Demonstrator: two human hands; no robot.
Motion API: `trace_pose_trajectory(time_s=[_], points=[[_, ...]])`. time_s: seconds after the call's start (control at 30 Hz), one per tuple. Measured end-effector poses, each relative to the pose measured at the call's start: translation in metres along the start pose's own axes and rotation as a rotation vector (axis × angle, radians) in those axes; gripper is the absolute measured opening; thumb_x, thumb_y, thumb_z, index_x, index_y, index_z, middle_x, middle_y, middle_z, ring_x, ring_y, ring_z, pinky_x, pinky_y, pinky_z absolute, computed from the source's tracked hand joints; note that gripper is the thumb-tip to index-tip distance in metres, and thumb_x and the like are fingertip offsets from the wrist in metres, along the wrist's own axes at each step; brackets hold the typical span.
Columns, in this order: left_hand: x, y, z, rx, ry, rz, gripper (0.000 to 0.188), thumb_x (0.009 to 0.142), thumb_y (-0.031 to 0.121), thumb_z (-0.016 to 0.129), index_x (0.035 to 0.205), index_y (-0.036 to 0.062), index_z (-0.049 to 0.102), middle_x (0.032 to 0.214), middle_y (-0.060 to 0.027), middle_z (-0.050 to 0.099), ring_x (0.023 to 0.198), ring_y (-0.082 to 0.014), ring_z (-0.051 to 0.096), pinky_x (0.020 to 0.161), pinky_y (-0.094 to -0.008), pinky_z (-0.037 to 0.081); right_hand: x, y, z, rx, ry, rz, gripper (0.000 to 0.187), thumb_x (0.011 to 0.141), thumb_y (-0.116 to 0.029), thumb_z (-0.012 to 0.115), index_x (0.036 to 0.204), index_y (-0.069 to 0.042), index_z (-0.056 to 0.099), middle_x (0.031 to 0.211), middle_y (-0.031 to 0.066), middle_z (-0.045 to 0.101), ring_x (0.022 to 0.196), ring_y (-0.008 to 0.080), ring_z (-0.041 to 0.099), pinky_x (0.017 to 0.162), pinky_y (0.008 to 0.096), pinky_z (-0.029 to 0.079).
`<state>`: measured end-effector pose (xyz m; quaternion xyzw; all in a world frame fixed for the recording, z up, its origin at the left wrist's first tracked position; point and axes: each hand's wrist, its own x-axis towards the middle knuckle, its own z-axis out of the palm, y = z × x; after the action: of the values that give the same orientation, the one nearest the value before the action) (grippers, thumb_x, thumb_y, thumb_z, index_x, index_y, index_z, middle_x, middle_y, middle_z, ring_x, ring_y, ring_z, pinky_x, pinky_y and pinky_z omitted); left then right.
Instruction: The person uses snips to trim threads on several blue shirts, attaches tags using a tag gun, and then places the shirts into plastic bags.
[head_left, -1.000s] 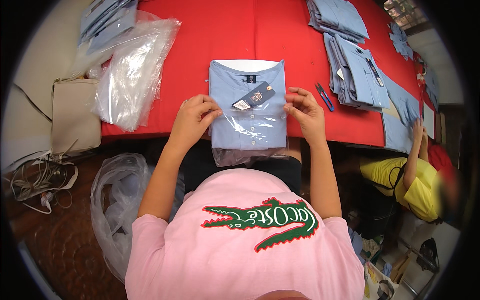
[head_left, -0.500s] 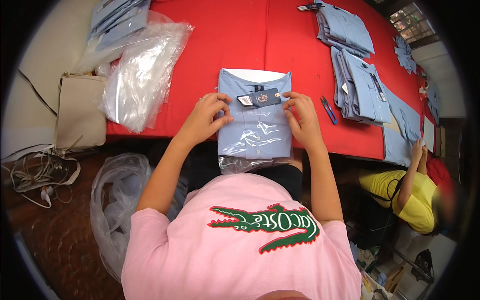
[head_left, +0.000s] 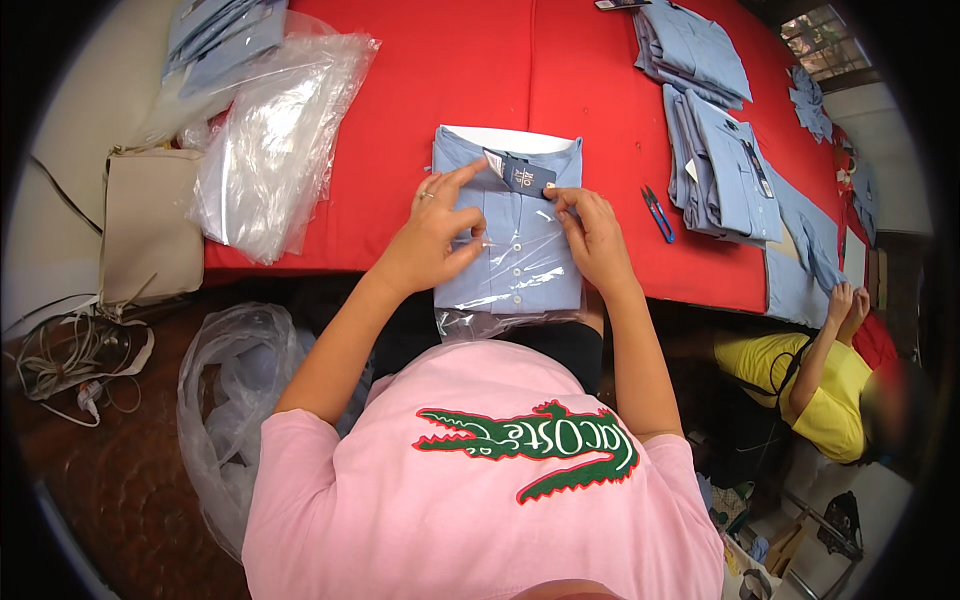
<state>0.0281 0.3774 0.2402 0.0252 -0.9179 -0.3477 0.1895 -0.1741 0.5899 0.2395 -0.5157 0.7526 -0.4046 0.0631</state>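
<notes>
In front of me a folded light blue shirt [head_left: 460,275] lies buttons up at the table's edge. Clear plastic [head_left: 480,322] covers its lower part and hangs over the edge. Across its collar is a dark blue hang tag [head_left: 520,176], tilted, with a white label at its left end. My left hand [head_left: 435,235] rests over the shirt's left side, index finger stretched to the tag's left end and fingers apart. Thumb and index of my right hand [head_left: 595,235] close on the tag's right end. Whether the tag is under the plastic I cannot tell.
Clear plastic bags [head_left: 290,140] and folded shirts [head_left: 225,45] lie left on the red table [head_left: 440,60]. To the right are blue-handled thread snips [head_left: 658,215] and shirt stacks [head_left: 720,165]. A person in yellow [head_left: 830,400] handles fabric at far right.
My left hand has reached up and right to the hang tag. My right hand has moved slightly left onto its right end. The tag has tilted and lifted at its left.
</notes>
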Motion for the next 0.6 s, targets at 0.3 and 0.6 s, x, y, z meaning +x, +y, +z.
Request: trace_pose_trajectory(time_s=[0.3, 0.6], points=[[0.007, -0.007, 0.004, -0.129, -0.069, -0.07, 0.017, 0.084, 0.012, 0.079, 0.089, 0.0086, 0.064, 0.175, -0.023, 0.034, 0.164, -0.0445, 0.024, 0.13, -0.0603, 0.018, -0.007, 0.014, 0.007, 0.324, -0.005, 0.204, 0.005, 0.109, -0.002, 0.057, 0.114, -0.002, 0.059, 0.114, 0.0134, 0.079, 0.101, 0.0255, 0.076, 0.089, 0.0357, 0.057], [0.0, 0.021, -0.003, -0.476, -0.196, -0.231, 0.016, 0.087, 0.003, 0.078, 0.086, 0.0062, 0.063, 0.16, -0.0133, 0.056, 0.131, -0.0262, 0.067, 0.099, -0.0335, 0.054, -0.007, 0.007, 0.013, 0.268, 0.092, 0.193, 0.01, 0.106, -0.001, 0.06, 0.115, -0.002, 0.058, 0.131, 0.014, 0.074, 0.113, 0.0277, 0.071, 0.094, 0.0362, 0.055]])
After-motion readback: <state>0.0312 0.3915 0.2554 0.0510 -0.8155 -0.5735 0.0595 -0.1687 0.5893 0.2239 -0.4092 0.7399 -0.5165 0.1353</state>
